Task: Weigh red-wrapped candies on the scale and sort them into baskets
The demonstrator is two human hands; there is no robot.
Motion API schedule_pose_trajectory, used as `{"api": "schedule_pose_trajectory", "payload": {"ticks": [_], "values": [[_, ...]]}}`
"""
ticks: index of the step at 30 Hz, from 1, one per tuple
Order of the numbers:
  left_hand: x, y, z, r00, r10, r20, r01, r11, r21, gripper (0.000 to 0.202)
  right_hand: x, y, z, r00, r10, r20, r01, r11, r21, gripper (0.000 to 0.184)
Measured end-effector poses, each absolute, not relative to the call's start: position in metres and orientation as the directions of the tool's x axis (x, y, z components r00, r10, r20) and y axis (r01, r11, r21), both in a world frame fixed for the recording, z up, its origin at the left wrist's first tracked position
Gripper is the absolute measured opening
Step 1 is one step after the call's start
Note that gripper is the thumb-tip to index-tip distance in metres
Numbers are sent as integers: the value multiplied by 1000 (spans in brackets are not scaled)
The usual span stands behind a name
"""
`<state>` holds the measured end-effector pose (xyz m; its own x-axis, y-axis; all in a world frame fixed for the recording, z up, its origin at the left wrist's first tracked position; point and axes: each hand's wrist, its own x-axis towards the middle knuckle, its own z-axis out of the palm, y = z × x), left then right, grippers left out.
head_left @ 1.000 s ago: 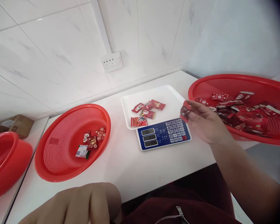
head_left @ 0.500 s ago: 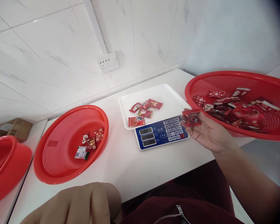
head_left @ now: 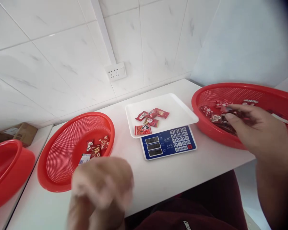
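my right hand (head_left: 259, 131) is inside the large red basket (head_left: 242, 89) at the right end of the white table (head_left: 172, 172), palm down over the pile of wrapped sweets (head_left: 212, 116). its fingers (head_left: 240, 108) are loosely bent. the thumb and forefinger come close together at a dark wrapper on top of the pile. i cannot tell whether they actually pinch it or only touch it. the pile lies against the basket's near-left wall, partly hidden under the hand.

just left of that basket stands a blue-faced scale (head_left: 168, 142) with a keypad and three small displays whose digits are too small to read. its white tray (head_left: 182, 111) carries a small cluster of red sweets (head_left: 150, 117) at the front left.

my left hand (head_left: 102, 183) is raised near the bottom of the view, over the table's near edge. it is heavily blurred, and the fingers look curled inward. i cannot tell whether it holds anything.

behind it, well apart from the scale, sits a smaller red basket (head_left: 62, 153) with a few sweets (head_left: 96, 147) in its right half, one in a pale wrapper. a red basin (head_left: 4, 169) is at the far left, and a cardboard box (head_left: 14, 132) lies behind it. a wall socket (head_left: 117, 71) sits on the white tiled wall above the scale.
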<state>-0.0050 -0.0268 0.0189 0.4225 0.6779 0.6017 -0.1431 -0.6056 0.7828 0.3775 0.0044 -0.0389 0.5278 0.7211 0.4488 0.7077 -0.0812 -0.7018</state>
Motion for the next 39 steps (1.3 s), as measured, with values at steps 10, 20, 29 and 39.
{"api": "schedule_pose_trajectory", "payload": {"ticks": [10, 20, 29, 39], "values": [[52, 35, -14, 359, 917, 174, 843, -398, 363, 25, 324, 62, -61, -73, 853, 517, 864, 313, -395, 44], [59, 43, -28, 430, 893, 134, 819, -448, 358, 33, 261, 137, -61, -292, 920, 262, 858, 373, -354, 32], [57, 45, -30, 431, 890, 145, 792, -451, 412, 33, 262, 130, -49, -44, 980, 195, 817, 147, -557, 36], [60, 49, -33, 263, 939, 224, 626, -342, 701, 52, 256, 116, -45, -23, 970, 241, 375, 232, -898, 38]]}}
